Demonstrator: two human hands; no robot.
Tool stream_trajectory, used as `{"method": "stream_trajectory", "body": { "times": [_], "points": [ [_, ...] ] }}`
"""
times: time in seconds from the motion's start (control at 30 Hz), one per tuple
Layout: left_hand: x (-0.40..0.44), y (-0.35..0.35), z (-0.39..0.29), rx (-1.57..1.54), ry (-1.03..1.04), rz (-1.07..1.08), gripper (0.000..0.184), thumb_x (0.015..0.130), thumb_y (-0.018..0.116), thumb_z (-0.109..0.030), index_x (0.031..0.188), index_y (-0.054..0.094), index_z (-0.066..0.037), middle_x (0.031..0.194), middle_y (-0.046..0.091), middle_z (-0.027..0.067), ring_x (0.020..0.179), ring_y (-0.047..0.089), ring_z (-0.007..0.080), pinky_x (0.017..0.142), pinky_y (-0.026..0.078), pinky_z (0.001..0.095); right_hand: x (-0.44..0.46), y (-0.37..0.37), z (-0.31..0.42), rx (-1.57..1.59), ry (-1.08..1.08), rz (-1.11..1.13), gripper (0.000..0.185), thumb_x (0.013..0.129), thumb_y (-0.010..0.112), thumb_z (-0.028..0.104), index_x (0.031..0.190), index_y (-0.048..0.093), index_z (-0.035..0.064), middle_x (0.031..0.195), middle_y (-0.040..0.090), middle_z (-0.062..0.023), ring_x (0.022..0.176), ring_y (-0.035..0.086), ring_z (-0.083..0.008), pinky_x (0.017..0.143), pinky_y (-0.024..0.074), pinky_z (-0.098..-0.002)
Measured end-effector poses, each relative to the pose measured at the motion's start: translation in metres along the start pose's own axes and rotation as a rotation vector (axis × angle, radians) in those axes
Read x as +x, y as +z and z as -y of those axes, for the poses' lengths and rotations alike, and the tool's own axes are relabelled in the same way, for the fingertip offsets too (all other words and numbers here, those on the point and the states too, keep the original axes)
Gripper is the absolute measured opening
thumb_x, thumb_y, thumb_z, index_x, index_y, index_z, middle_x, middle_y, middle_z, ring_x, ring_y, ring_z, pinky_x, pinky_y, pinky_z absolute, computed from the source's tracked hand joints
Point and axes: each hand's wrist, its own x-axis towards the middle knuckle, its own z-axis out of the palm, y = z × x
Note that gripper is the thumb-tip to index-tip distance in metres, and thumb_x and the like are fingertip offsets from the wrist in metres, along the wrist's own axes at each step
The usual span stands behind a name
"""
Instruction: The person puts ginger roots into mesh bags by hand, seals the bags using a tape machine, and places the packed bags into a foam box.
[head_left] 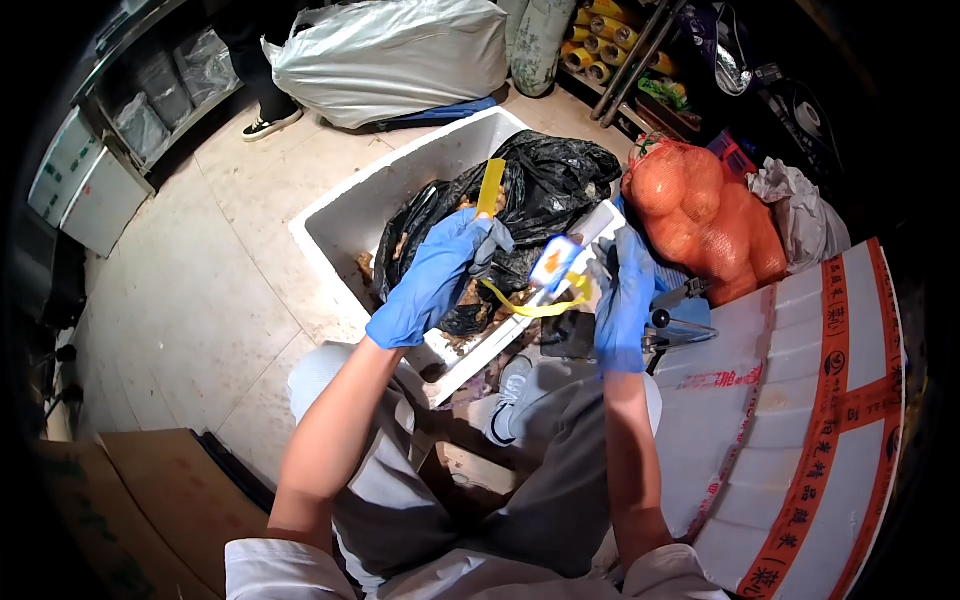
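Note:
My left hand (440, 268), in a blue glove, is closed on a flat yellow strip (491, 187) that sticks up past its fingers. A thin yellow band (540, 309) loops from beside this hand toward a blurred white, blue and orange label (554, 264). My right hand (626, 300), also blue-gloved, is near the label; motion blurs its fingers, so their grip is unclear. Below both hands is a white foam box (345, 205) with a crumpled black plastic bag (555, 170) inside. Brown lumpy pieces (365, 268) show in the box and the bag's folds.
Net bags of orange-looking produce (690, 200) lie right of the box. A taped white carton (800, 400) stands at my right, cardboard (130, 500) at lower left. Behind the box is a large white sack (390, 60). Another person's shoe (272, 124) is on the tiled floor.

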Motion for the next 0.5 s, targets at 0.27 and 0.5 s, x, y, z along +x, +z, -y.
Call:
{"method": "stream_trajectory", "body": {
  "times": [0.27, 0.5],
  "points": [
    [0.008, 0.015, 0.017, 0.003, -0.051, 0.118, 0.022, 0.089, 0.044, -0.025, 0.088, 0.052, -0.004, 0.067, 0.047, -0.0022, 0.057, 0.037, 0.0054, 0.051, 0.031, 0.0178, -0.001, 0.055, -0.024, -0.097, -0.092, 0.473, 0.025, 0.079, 0.060, 0.016, 0.097, 0.055, -0.0017, 0.093, 0.059, -0.0074, 0.062, 0.050, -0.0073, 0.056, 0.0449, -0.0189],
    [0.007, 0.029, 0.017, 0.113, -0.257, 0.065, 0.024, 0.086, 0.050, -0.020, 0.102, 0.054, -0.003, 0.090, 0.056, -0.0010, 0.077, 0.048, 0.0043, 0.067, 0.040, 0.0171, -0.009, 0.039, -0.002, 0.070, 0.298, 0.441, 0.027, 0.087, 0.047, 0.022, 0.088, 0.059, -0.0017, 0.072, 0.059, -0.0027, 0.041, 0.039, -0.0039, 0.035, 0.0312, -0.0179]
  ]
}}
